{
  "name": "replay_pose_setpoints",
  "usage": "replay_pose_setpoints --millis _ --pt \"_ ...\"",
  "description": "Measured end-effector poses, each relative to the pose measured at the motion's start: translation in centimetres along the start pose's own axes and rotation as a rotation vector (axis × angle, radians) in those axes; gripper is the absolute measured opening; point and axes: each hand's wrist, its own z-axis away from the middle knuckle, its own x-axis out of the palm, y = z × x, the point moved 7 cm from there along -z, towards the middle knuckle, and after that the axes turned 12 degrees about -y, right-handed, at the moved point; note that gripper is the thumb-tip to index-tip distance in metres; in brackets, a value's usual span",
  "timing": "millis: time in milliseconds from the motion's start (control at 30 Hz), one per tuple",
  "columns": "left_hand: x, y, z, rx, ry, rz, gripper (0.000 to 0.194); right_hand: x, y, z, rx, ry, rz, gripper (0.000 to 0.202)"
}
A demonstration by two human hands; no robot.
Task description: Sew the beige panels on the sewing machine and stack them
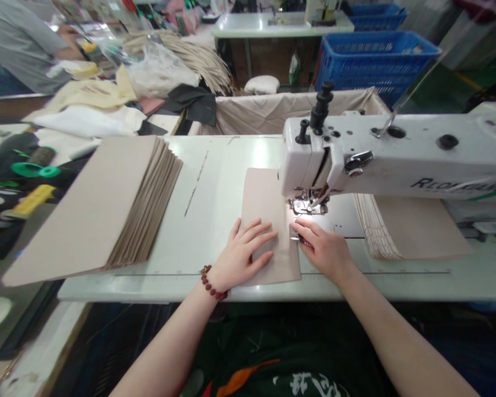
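a tall, fanned stack of flat beige rectangular sheets (95,215) is lying at the left end of the pale white counter (215,165), well apart from the hands. further right, a single flat beige rectangular panel (264,204) is lying on the counter, its far right part running under the presser foot of the white industrial sewing machine (380,157); its surface is looking smooth and matte, with straight edges. the left hand (242,253), wearing a dark red bead bracelet (213,284) at the wrist, is pressing flat on the near part of the panel, its fingers (260,229) spreading wide and released, gripping nothing. just beside it, the right hand (324,248) is resting at the panel's right edge, its fingers (303,226) curling loosely and touching the panel close to the needle; something small and dark is showing under them, too unclear to name. to the right, behind the machine arm, another stack of beige sheets (409,229) is sitting on the counter.
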Motion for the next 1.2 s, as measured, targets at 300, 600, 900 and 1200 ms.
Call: replay_pose_setpoints --millis 300,600,900,1200 --pt "0.2 0.2 0.1 0.019 -0.043 -0.027 0.044 0.1 0.0 0.0 -0.012 0.016 -0.007 0.047" --pt "0.5 0.5 -0.1 0.064 -0.098 -0.071 0.05 0.1 0.1 0.0 0.0 -0.002 -0.014 0.049" --pt "0.2 0.4 -1.2 0.087 -0.098 -0.123 0.056 0.2 0.0 0.0 -0.002 0.004 -0.002 0.05" --pt "0.0 -0.6 -3.5 0.073 -0.101 -0.184 0.057 0.0 0.0 0.0 -0.01 0.014 -0.01 0.048"
